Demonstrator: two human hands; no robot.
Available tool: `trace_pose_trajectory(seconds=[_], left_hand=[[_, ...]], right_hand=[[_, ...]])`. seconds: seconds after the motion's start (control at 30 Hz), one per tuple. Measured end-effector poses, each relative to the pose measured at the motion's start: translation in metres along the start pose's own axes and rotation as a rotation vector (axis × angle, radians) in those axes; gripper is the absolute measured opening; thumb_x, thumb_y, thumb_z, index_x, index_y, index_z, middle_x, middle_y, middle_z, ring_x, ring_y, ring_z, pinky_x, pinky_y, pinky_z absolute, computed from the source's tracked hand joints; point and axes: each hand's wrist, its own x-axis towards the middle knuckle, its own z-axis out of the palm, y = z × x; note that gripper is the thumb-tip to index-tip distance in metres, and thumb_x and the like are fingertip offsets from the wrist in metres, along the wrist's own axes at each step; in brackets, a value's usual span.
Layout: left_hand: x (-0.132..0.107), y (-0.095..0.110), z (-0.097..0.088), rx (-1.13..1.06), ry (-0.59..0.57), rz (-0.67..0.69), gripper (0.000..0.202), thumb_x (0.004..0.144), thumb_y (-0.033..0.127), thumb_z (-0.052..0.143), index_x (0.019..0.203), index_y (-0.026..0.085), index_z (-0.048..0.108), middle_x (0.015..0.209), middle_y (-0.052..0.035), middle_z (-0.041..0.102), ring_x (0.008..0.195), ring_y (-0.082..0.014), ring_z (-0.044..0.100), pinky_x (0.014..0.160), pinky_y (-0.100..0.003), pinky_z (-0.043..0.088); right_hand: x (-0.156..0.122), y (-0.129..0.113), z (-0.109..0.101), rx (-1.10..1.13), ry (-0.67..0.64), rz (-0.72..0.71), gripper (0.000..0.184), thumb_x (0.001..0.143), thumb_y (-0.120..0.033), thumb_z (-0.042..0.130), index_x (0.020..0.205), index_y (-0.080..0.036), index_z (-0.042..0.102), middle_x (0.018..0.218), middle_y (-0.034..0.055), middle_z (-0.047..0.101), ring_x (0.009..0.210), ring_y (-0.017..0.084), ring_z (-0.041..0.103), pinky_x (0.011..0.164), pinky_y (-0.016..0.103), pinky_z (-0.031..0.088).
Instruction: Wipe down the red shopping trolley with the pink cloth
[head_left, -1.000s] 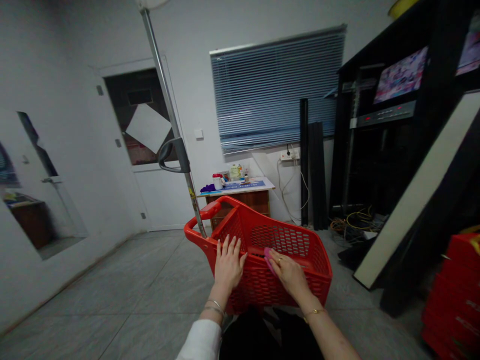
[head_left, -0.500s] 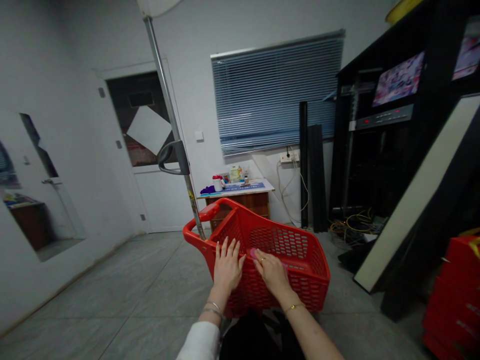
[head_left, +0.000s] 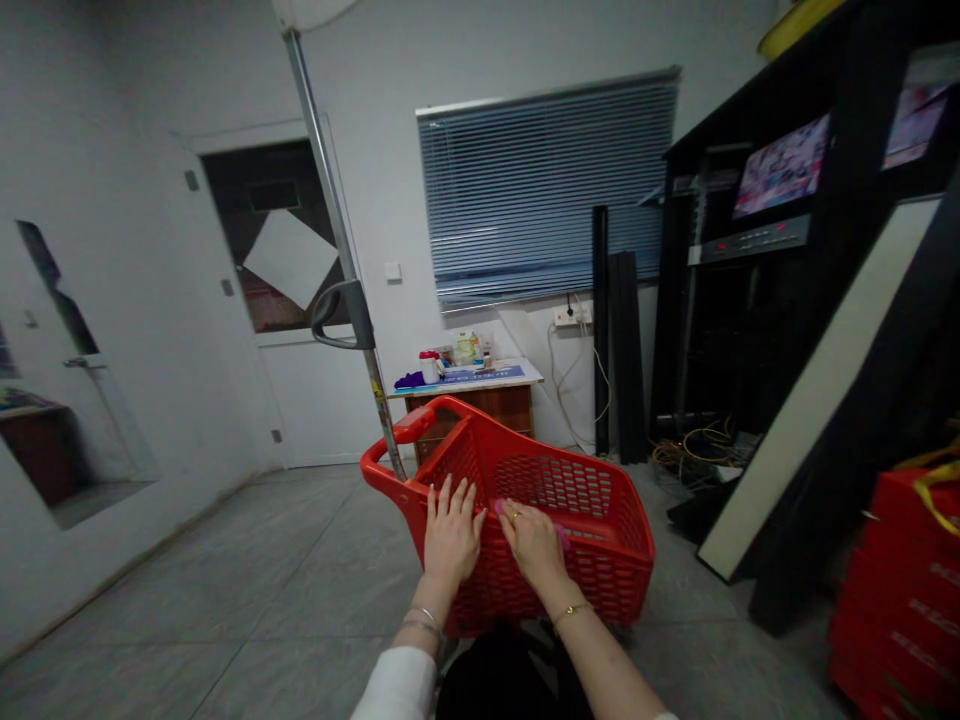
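A red plastic shopping cart (head_left: 611,590) with perforated sides stands right in front of me. On its near rim, by the handle end, my left hand (head_left: 452,530) lies with fingers stretched out. My right hand (head_left: 534,545) is closed on a pink cloth (head_left: 562,537), pressed against the same rim a little farther along. Only small bits of the cloth show around the fingers. A metal pole (head_left: 322,170) with a grey loop handle (head_left: 345,315) rises from the cart's handle end.
Behind the cart is a small desk (head_left: 472,408) with bottles and a purple cloth. Black panels (head_left: 626,360) and a long pale board (head_left: 817,400) lean at the right, near cables (head_left: 697,450) on the floor. Red boxes (head_left: 892,590) stand at the lower right.
My right hand has shifted slightly along the rim with the pink cloth. My left hand stays on the rim. The whole view has moved a little.
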Motion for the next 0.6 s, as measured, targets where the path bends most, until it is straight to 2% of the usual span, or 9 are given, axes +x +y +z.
trace_pose_trajectory(seconds=[0.03, 0.1, 0.17, 0.27, 0.33, 0.4, 0.53, 0.6], left_hand=[[0.0, -0.002, 0.0, 0.005, 0.001, 0.009, 0.046, 0.099, 0.041, 0.037, 0.136, 0.023, 0.056, 0.143, -0.0066, 0.056, 0.142, -0.0303, 0.036, 0.118, -0.058, 0.025], [-0.001, -0.007, 0.0, 0.015, 0.002, 0.024, 0.046, 0.099, 0.042, 0.037, 0.137, 0.023, 0.056, 0.143, -0.0067, 0.056, 0.142, -0.0298, 0.036, 0.119, -0.058, 0.024], [-0.001, -0.009, 0.0, 0.021, 0.0, 0.025, 0.047, 0.099, 0.042, 0.037, 0.137, 0.023, 0.056, 0.143, -0.0065, 0.056, 0.142, -0.0293, 0.035, 0.119, -0.057, 0.024], [0.0, -0.007, 0.001, 0.016, -0.006, 0.007, 0.046, 0.099, 0.042, 0.037, 0.136, 0.022, 0.056, 0.143, -0.0064, 0.056, 0.142, -0.0293, 0.035, 0.119, -0.057, 0.024], [0.001, -0.003, 0.001, 0.006, -0.004, -0.002, 0.046, 0.099, 0.042, 0.037, 0.136, 0.022, 0.057, 0.143, -0.0063, 0.056, 0.142, -0.0299, 0.035, 0.119, -0.057, 0.024], [0.002, -0.001, 0.0, -0.001, -0.003, -0.006, 0.046, 0.099, 0.041, 0.037, 0.135, 0.022, 0.058, 0.142, -0.0064, 0.057, 0.142, -0.0305, 0.036, 0.118, -0.058, 0.025], [0.001, -0.003, 0.0, 0.013, -0.009, -0.006, 0.045, 0.098, 0.042, 0.038, 0.133, 0.021, 0.06, 0.141, -0.0066, 0.058, 0.141, -0.0308, 0.037, 0.119, -0.057, 0.023], [0.0, -0.006, 0.0, 0.023, -0.011, 0.001, 0.045, 0.098, 0.042, 0.038, 0.132, 0.022, 0.06, 0.141, -0.0063, 0.058, 0.141, -0.0302, 0.037, 0.119, -0.057, 0.023]], right_hand=[[0.001, -0.002, 0.001, 0.019, -0.01, -0.01, 0.032, 0.096, -0.023, 0.046, 0.119, -0.024, 0.069, 0.117, 0.0053, 0.071, 0.105, 0.017, 0.069, 0.094, 0.032, 0.055], [-0.006, 0.013, -0.006, 0.051, -0.037, -0.011, 0.033, 0.097, -0.026, 0.047, 0.123, -0.026, 0.066, 0.121, 0.0035, 0.069, 0.108, 0.017, 0.067, 0.095, 0.032, 0.054], [-0.023, 0.047, -0.023, 0.06, -0.06, 0.026, 0.033, 0.097, -0.03, 0.047, 0.124, -0.027, 0.066, 0.123, 0.0017, 0.069, 0.11, 0.017, 0.067, 0.096, 0.032, 0.054], [-0.049, 0.098, -0.051, 0.022, -0.04, 0.161, 0.033, 0.097, -0.036, 0.045, 0.12, -0.029, 0.068, 0.12, 0.0003, 0.07, 0.108, 0.017, 0.068, 0.092, 0.032, 0.056], [-0.055, 0.109, -0.058, -0.027, -0.005, 0.244, 0.033, 0.097, -0.036, 0.044, 0.116, -0.03, 0.071, 0.117, 0.0009, 0.071, 0.104, 0.018, 0.069, 0.089, 0.032, 0.057], [-0.047, 0.092, -0.052, -0.067, 0.002, 0.24, 0.032, 0.096, -0.034, 0.045, 0.113, -0.029, 0.072, 0.115, 0.0022, 0.072, 0.102, 0.018, 0.07, 0.088, 0.032, 0.057], [-0.011, 0.019, -0.013, -0.032, -0.053, 0.035, 0.031, 0.095, -0.023, 0.048, 0.116, -0.024, 0.07, 0.116, 0.005, 0.072, 0.105, 0.018, 0.069, 0.095, 0.033, 0.055], [-0.001, -0.001, -0.002, 0.005, -0.048, -0.019, 0.031, 0.095, -0.021, 0.048, 0.118, -0.023, 0.069, 0.118, 0.0064, 0.071, 0.107, 0.018, 0.068, 0.095, 0.033, 0.054]])
